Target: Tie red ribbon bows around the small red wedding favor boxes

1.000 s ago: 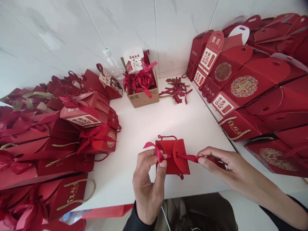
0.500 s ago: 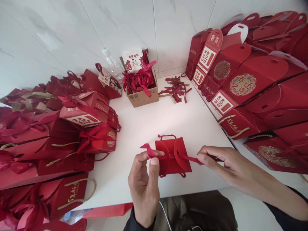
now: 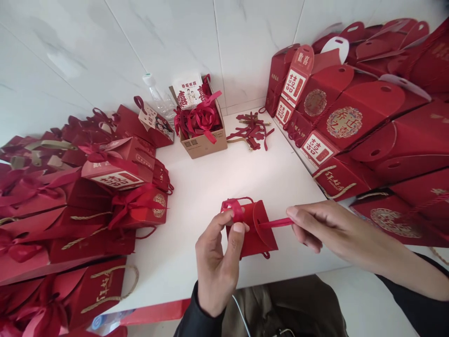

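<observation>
A small red gift box with rounded, holed top flaps and cord handles sits on the white table in front of me. A red ribbon runs through its flap hole. My left hand is at the box's left side, thumb and index finger pinching one end of the ribbon, which curls up over the fingers. To the right of the box, my right hand grips the other end, and that stretch is pulled straight. The left flap is partly hidden behind my left fingers.
Red gift boxes with ribbon bows crowd the left side. Stacked red boxes line the right. Toward the wall stand a cardboard box of ribbons, a clear plastic bottle and a pile of dark red cords.
My left fingers have closed on the ribbon's left end, which now loops upward. The right hand still holds its end taut. The whole view has shifted slightly.
</observation>
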The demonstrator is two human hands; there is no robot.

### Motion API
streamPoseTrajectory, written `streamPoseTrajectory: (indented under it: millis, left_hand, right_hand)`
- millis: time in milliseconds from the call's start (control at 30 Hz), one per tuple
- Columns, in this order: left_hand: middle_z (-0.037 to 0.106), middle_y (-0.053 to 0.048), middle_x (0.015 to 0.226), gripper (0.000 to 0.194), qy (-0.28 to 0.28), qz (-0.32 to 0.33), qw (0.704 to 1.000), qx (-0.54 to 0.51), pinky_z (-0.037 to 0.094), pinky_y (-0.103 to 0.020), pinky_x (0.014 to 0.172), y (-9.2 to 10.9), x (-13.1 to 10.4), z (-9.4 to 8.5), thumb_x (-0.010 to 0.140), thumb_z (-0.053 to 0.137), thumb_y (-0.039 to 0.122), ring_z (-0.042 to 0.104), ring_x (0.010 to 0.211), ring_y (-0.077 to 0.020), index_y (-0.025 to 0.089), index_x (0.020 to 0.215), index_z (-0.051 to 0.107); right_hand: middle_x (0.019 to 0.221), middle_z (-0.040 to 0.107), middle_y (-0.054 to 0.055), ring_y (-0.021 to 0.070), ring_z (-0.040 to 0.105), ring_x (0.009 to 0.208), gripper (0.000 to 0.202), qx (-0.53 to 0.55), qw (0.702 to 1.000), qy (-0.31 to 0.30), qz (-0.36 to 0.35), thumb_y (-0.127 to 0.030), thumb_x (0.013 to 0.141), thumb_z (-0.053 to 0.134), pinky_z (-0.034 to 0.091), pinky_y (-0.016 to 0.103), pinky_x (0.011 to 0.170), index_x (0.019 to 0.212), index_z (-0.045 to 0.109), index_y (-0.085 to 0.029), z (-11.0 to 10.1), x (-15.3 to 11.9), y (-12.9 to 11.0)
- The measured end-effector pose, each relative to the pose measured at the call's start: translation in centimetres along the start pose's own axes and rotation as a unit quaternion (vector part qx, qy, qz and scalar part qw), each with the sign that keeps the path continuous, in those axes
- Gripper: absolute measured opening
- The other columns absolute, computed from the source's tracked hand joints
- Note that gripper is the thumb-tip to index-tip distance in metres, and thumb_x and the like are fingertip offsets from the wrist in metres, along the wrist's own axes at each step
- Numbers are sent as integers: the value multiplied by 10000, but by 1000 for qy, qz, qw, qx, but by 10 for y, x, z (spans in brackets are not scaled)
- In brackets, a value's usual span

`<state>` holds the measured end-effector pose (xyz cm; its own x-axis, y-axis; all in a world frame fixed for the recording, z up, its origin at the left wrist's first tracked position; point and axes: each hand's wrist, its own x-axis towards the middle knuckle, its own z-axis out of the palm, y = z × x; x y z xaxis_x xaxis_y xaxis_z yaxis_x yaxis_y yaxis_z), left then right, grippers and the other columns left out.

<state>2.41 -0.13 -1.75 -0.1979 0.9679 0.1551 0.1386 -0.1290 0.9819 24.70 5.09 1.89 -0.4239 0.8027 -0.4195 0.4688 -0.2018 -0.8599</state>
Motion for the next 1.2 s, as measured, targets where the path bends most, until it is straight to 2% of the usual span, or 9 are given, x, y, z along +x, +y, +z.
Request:
streamPoseTrajectory:
  millis: [200,300,400,500,600,767,933,1067,1200]
  left_hand:
    - [716,-67,916,163,-123,54,983,124,523,-391,745,8,5,7,916,690,294,632,827,-232,248,1063,743]
    - [646,-52,738,272,-111,30,989,95,500,-360,645,9,7,10,965,613,408,600,724,-220,226,789,716]
    - [526,-7,566,479,-80,-37,994,61,400,-287,481,9,7,8,1025,501,475,499,541,-156,213,644,626]
    - [547,-3,526,523,-72,-90,993,31,360,-269,441,11,7,4,1008,530,520,458,483,-128,198,606,625]
    - [684,-34,639,484,-85,-103,991,1,454,-266,496,15,8,2,1012,534,505,564,546,-141,192,701,732]
    - [797,-60,974,285,-106,-78,990,-43,603,-330,794,17,12,3,1011,576,415,730,867,-203,229,1043,789]
    - [801,-52,974,186,-75,-57,995,-21,591,-303,819,15,12,1,975,641,346,745,898,-194,241,942,791]
    - [783,-45,930,71,-62,-30,998,-8,586,-311,825,15,11,0,914,707,264,733,897,-191,235,904,771]
    - [763,-18,895,120,-40,45,996,68,589,-300,772,8,11,2,888,679,123,724,839,-172,234,888,726]
  right_hand:
    - [626,595,-20,126,534,563,495,11,993,-53,-105,-582,1030,500,411,250,533,732,647,-216,9,1,-49]
    - [906,712,16,178,665,892,281,-65,958,-22,-277,-427,1046,560,522,270,795,909,705,-229,12,5,-71]
    - [1325,657,71,208,574,1262,300,-139,923,20,-359,-257,1070,485,463,327,1046,1342,604,-216,10,14,-71]
    - [1337,654,88,217,601,1227,407,-204,928,-9,-313,-238,1043,518,479,365,1022,1449,525,-217,5,23,-57]
    - [1067,728,54,222,665,1039,221,-228,932,1,-283,-298,1031,537,505,359,904,1162,699,-227,1,23,-48]
    - [750,683,-23,149,619,647,266,-132,978,-25,-157,-456,1026,530,453,259,586,1103,707,-272,-1,7,-50]
    - [593,599,-49,127,497,510,323,-154,985,-25,-77,-540,1012,524,365,247,490,957,693,-270,-7,1,-47]
    - [664,682,-34,134,565,559,354,-133,988,-31,-77,-551,1018,513,417,246,525,901,678,-260,-7,2,-42]
    - [1040,768,19,183,700,896,272,-100,985,8,-141,-434,1047,498,539,266,719,1132,695,-269,3,16,-37]
